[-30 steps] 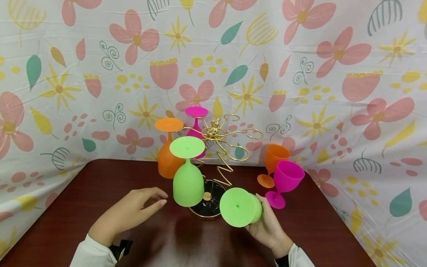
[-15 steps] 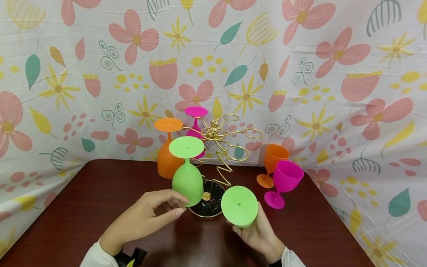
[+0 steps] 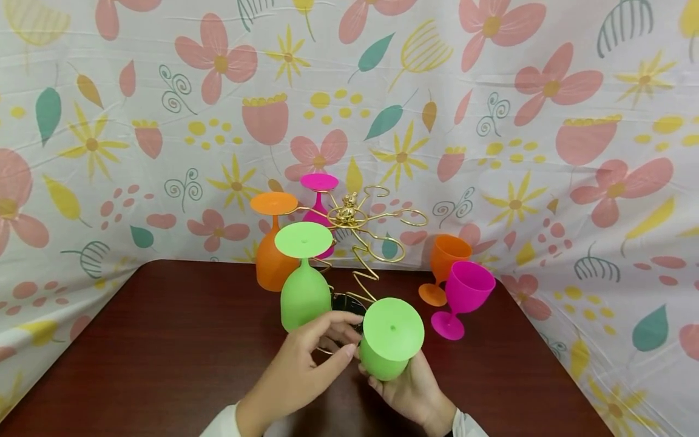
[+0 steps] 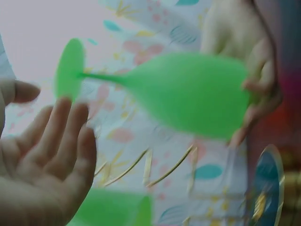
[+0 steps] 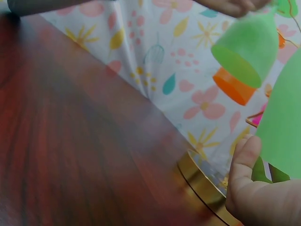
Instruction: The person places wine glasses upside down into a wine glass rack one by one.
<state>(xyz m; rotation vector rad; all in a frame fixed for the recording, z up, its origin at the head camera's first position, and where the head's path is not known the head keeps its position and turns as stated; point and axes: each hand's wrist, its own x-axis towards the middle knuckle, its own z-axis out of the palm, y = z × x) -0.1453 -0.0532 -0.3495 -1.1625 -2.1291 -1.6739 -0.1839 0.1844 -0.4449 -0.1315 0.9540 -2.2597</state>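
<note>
My right hand (image 3: pixel 412 391) grips a light green goblet (image 3: pixel 384 358) by the rim end of its bowl. The goblet is upside down, its round foot (image 3: pixel 393 328) facing up. In the left wrist view this goblet (image 4: pixel 188 94) lies across the middle, with the right hand (image 4: pixel 235 37) around its rim end. Close to it, my left hand (image 3: pixel 297 370) has loosely bent fingers and holds nothing. A gold wire rack (image 3: pixel 349 218) stands behind the hands. From its left side hang upside-down goblets: green (image 3: pixel 304 297), orange (image 3: pixel 275 261) and magenta (image 3: pixel 319 182).
An orange goblet (image 3: pixel 450 258) and a magenta goblet (image 3: pixel 469 285) stand upright on the dark wooden table (image 3: pixel 180 321) at the right. On the rack's right side, several wire loops (image 3: pixel 412 217) hold nothing. A flowered cloth (image 3: pixel 136 200) hangs behind the table.
My left hand has moved right, past the hanging green goblet, to beside the held one. The right hand has turned its goblet so the bowl now shows below the foot.
</note>
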